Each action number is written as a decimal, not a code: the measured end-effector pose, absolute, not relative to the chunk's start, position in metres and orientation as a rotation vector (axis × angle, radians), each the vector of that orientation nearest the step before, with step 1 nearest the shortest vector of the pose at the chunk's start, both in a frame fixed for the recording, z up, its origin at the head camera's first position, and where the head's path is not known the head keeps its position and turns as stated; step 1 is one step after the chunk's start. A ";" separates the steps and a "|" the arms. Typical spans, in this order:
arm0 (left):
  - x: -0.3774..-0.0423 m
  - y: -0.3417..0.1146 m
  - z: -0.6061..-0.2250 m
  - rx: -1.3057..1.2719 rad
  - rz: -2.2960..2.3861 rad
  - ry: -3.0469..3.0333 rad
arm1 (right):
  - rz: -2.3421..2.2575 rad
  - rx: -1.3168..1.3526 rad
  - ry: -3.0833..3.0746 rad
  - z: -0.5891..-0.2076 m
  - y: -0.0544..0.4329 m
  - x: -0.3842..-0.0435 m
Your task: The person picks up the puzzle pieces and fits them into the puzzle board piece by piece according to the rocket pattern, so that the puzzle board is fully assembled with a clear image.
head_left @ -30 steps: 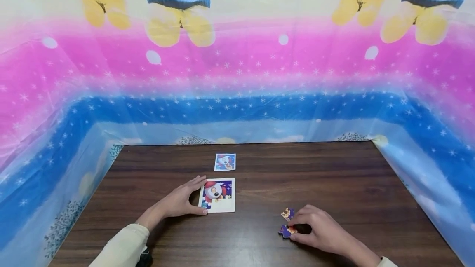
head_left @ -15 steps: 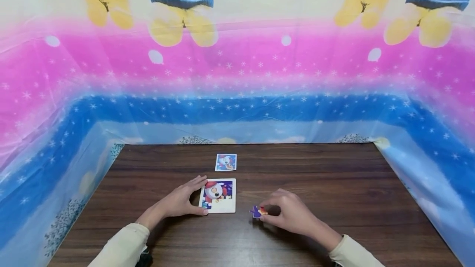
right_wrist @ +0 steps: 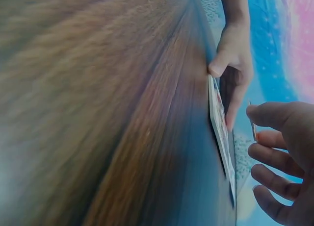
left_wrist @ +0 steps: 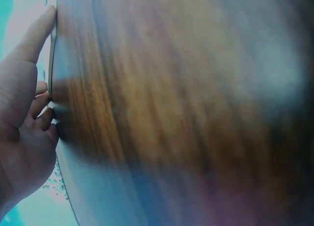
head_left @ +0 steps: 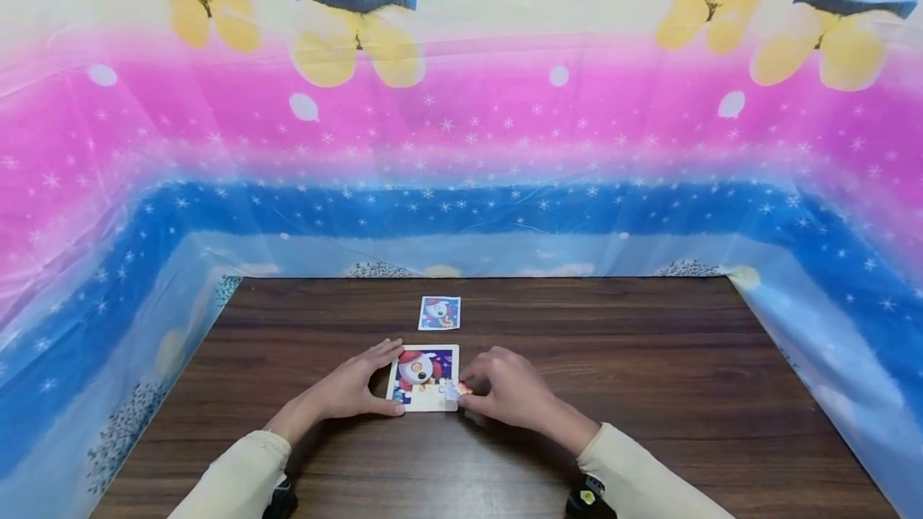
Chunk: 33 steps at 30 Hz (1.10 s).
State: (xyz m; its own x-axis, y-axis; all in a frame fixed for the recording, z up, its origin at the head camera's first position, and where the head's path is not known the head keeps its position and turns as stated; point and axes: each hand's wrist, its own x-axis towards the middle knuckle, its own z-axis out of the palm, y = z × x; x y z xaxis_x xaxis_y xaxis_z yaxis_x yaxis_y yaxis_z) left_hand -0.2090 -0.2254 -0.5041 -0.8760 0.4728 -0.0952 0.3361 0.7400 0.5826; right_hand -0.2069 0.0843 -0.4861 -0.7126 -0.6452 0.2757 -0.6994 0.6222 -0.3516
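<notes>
A square puzzle board [head_left: 431, 400] with a pale frame lies on the table, showing a white cartoon face in a red hat. Its lower right part is bare cream. My left hand [head_left: 352, 385] holds the board along its left side, thumb at the near corner and fingers at the far corner. My right hand [head_left: 515, 389] pinches a jigsaw piece [head_left: 452, 392] between thumb and index finger, over the board's right edge. In the right wrist view the piece [right_wrist: 252, 122] is seen edge-on, apart from the board [right_wrist: 219, 123]; whether a second piece is held cannot be told.
Behind the board lies a small picture card [head_left: 439, 313] with the same cartoon. The dark wooden table [head_left: 649, 351] is enclosed at the back and sides by a patterned curtain [head_left: 461, 207].
My right hand has carried the jigsaw piece leftward from the table's right part to the board. The left hand and board have stayed in place.
</notes>
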 end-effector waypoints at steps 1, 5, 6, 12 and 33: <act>-0.209 -0.225 -0.504 0.636 0.839 2.705 | 0.670 1.139 -2.719 -0.486 0.081 -0.209; -0.209 -0.225 -0.504 0.621 0.840 2.703 | 0.676 1.166 -2.740 -0.488 0.068 -0.214; -0.209 -0.225 -0.504 0.618 0.840 2.703 | 0.675 1.172 -2.744 -0.488 0.064 -0.214; -0.210 -0.226 -0.504 0.623 0.844 2.693 | 0.616 1.195 -2.734 -0.490 0.049 -0.218; -0.209 -0.227 -0.505 0.660 0.847 2.693 | 0.537 1.161 -2.826 -0.499 0.027 -0.221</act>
State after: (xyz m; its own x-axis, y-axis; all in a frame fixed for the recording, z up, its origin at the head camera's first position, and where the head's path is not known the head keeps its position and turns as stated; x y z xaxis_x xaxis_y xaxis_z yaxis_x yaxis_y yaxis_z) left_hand -0.2091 -0.2265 -0.5046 -0.8685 0.4870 -0.0919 0.3467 0.7295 0.5896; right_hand -0.2206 0.0270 -0.4991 -0.7190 -0.6750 0.1658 -0.6887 0.6598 -0.3005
